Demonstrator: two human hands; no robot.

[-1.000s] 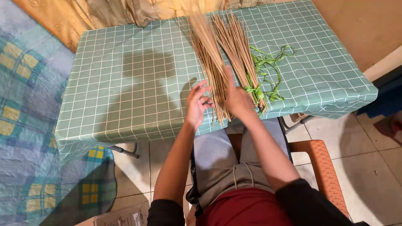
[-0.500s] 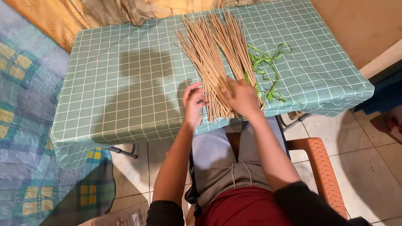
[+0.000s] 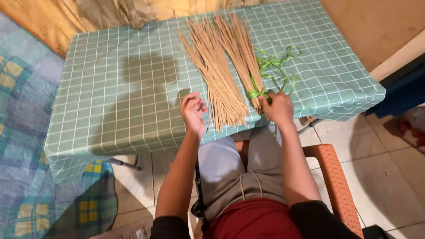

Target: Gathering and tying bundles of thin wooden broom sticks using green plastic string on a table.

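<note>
Two piles of thin tan sticks lie on a table with a green checked cloth (image 3: 119,97). The loose pile (image 3: 217,75) fans out on the left. The right bundle (image 3: 241,53) is tied near its lower end with a green strip (image 3: 254,93). My right hand (image 3: 276,106) grips the tied end of that bundle at the table's near edge. My left hand (image 3: 193,110) hovers beside the loose pile, fingers curled and apart, holding nothing that I can see.
More green strips (image 3: 279,64) lie tangled to the right of the bundle. I sit on an orange plastic chair (image 3: 332,177). A blue patterned mat (image 3: 22,132) covers the floor at left. A tan cloth (image 3: 128,11) hangs at the table's far edge.
The sticks have split into two piles; my right hand has drawn the tied bundle to the right, and my left hand has come off the sticks to the left.
</note>
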